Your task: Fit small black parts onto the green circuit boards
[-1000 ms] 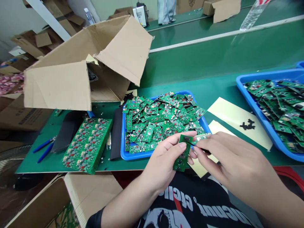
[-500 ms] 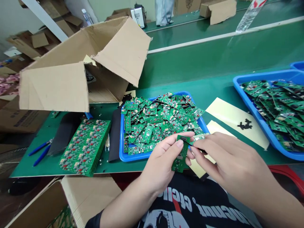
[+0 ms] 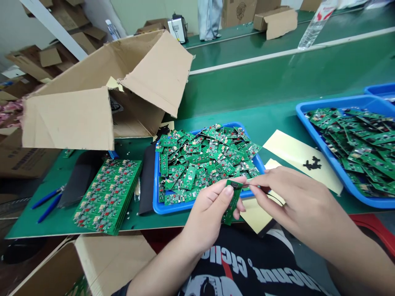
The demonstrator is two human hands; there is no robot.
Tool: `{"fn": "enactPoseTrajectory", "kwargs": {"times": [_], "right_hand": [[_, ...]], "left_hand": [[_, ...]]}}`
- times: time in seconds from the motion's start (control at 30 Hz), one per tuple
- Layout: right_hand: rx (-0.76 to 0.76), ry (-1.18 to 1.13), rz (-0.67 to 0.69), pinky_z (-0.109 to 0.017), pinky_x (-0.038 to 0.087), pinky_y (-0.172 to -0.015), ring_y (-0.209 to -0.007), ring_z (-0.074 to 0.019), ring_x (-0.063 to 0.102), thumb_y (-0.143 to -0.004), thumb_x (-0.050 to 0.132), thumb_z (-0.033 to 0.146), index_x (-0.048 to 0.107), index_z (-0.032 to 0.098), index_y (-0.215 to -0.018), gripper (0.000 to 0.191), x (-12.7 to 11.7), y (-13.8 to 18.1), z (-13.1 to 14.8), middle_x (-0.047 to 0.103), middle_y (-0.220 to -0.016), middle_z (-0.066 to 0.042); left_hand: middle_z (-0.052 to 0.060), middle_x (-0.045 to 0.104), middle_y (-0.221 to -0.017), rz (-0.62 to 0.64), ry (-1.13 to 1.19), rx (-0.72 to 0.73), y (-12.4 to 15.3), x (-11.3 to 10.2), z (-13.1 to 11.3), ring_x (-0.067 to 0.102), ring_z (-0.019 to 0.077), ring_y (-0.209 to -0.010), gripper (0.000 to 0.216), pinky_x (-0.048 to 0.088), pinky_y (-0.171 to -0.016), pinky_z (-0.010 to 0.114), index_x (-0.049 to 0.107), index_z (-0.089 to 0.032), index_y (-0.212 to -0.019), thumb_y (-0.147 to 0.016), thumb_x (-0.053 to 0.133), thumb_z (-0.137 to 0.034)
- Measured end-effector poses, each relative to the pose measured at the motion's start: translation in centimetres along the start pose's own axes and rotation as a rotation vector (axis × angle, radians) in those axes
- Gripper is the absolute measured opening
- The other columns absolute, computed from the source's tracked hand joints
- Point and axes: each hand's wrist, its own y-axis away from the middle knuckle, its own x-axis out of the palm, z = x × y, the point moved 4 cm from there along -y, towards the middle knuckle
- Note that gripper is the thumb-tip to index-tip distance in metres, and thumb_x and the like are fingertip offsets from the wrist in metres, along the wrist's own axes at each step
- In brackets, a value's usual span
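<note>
Green circuit board [image 3: 233, 201] in my left hand [image 3: 205, 213], held up in front of my chest, just above the near edge of the table. Left thumb presses flat on its face, fingers behind; the grip is firm. Board stands tilted, a black component [image 3: 235, 186] near its top end.

My right hand [image 3: 296, 197] is close beside it, thumb and forefinger pinched together on a slim piece [image 3: 248, 183] that points toward the board's top. Too small to tell what it is, or whether it touches.

Right behind the hands: blue tray [image 3: 175, 209], heaped with loose boards [image 3: 203, 160], lying every which way. Below my right hand, a yellow sheet [image 3: 256, 216]; farther right, another yellow sheet [image 3: 277, 144] bearing a little cluster of black parts [image 3: 312, 163]. Second blue tray [image 3: 324, 151] at far right, also piled with boards.

Left of the near tray, a dark strip [image 3: 147, 181], then a neat stack of board panels [image 3: 106, 197]. Beyond those, a dark bag [image 3: 80, 176] and blue-handled pliers [image 3: 49, 208]. Large open carton [image 3: 68, 117] behind the stack. Water bottle [image 3: 316, 26] at the back.
</note>
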Motion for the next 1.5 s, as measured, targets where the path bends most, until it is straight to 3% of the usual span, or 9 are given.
{"fn": "enactPoseTrajectory", "kwargs": {"times": [0.1,0.3,0.7,0.77,0.9,1.03,1.2,1.33,1.5], "right_hand": [[-0.065,0.068,-0.031,-0.035,0.045,-0.071,-0.07,-0.0197,0.06,-0.093,0.052,0.013,0.063,0.015,-0.082,0.015,-0.2,-0.4,0.0,0.066,-0.075,-0.007],[-0.185,0.135,0.008,-0.045,0.043,-0.097,-0.069,-0.0176,0.06,-0.091,0.051,0.009,0.061,0.016,-0.077,0.019,0.0,-1.0,0.1,0.066,-0.074,-0.005],[-0.272,0.09,0.061,-0.057,0.036,-0.106,-0.083,-0.0178,0.064,-0.092,0.05,0.01,0.06,0.015,-0.083,0.014,0.7,-0.5,-0.5,0.065,-0.088,-0.009],[-0.279,0.09,0.047,-0.058,0.037,-0.105,-0.094,-0.0203,0.064,-0.091,0.049,0.007,0.061,0.014,-0.092,0.013,0.9,-0.4,-0.5,0.064,-0.1,-0.013],[-0.226,0.027,0.033,-0.057,0.039,-0.106,-0.117,-0.0236,0.058,-0.089,0.049,0.007,0.051,0.016,-0.128,0.04,1.0,-0.4,-0.6,0.055,-0.127,-0.018],[-0.144,-0.082,-0.015,-0.053,0.04,-0.107,-0.118,-0.0237,0.058,-0.092,0.052,0.018,0.044,0.018,-0.136,0.045,0.4,-0.6,-1.1,0.06,-0.127,-0.015],[-0.116,-0.085,0.017,-0.057,0.04,-0.103,-0.105,-0.0247,0.063,-0.092,0.057,0.029,0.054,0.019,-0.119,0.029,0.2,-0.4,-1.4,0.069,-0.105,-0.01],[-0.08,-0.08,-0.026,-0.053,0.04,-0.104,-0.089,-0.0183,0.065,-0.092,0.056,0.018,0.059,0.021,-0.101,0.01,-0.1,-0.1,-0.8,0.069,-0.089,-0.004],[-0.109,-0.104,-0.063,-0.051,0.038,-0.107,-0.087,-0.0155,0.065,-0.091,0.054,0.009,0.059,0.02,-0.095,0.013,-0.2,0.0,0.4,0.068,-0.084,-0.001]], "left_hand": [[-0.001,0.057,-0.066,0.017,-0.087,0.009,0.0,-0.1,0.0,0.049,0.0076,-0.058,0.028,0.038,-0.058,0.021,0.069,-0.015,-0.104,-0.094,0.05,-0.033],[0.0,0.055,-0.064,0.093,-0.312,-0.045,0.0,0.2,-0.4,0.048,0.0084,-0.056,0.036,0.038,-0.059,0.022,0.058,-0.014,-0.069,-0.095,0.045,-0.035],[-0.001,0.052,-0.063,0.157,-0.346,-0.12,-0.7,0.0,0.5,0.046,0.0096,-0.055,0.038,0.037,-0.056,0.022,0.059,-0.015,-0.073,-0.091,0.047,-0.046],[-0.001,0.052,-0.064,0.148,-0.35,-0.11,-0.8,-0.1,0.7,0.046,0.01,-0.056,0.037,0.037,-0.057,0.022,0.059,-0.015,-0.074,-0.091,0.047,-0.046],[-0.002,0.049,-0.062,0.108,-0.446,-0.005,-1.2,-0.2,0.4,0.044,0.0108,-0.058,0.033,0.039,-0.06,0.023,0.056,-0.015,-0.068,-0.093,0.044,-0.035],[0.005,0.061,-0.085,0.08,-0.624,0.155,-1.1,-0.4,-0.6,0.055,0.0174,-0.084,0.025,0.045,-0.079,0.031,0.068,-0.016,-0.091,-0.092,0.046,-0.028],[0.01,0.061,-0.107,0.051,-0.795,0.36,-0.5,-0.6,-1.8,0.056,0.021,-0.101,0.036,0.046,-0.092,0.039,0.058,-0.021,-0.128,-0.094,0.046,-0.024],[0.01,0.06,-0.111,0.027,-0.846,0.433,-0.3,-0.7,-2.1,0.056,0.0213,-0.105,0.039,0.047,-0.093,0.039,0.054,-0.024,-0.132,-0.093,0.05,-0.021],[0.008,0.057,-0.108,-0.068,-0.819,0.539,-0.3,-1.1,-2.1,0.056,0.0212,-0.101,0.037,0.049,-0.091,0.039,0.058,-0.026,-0.126,-0.089,0.059,-0.023]]}}
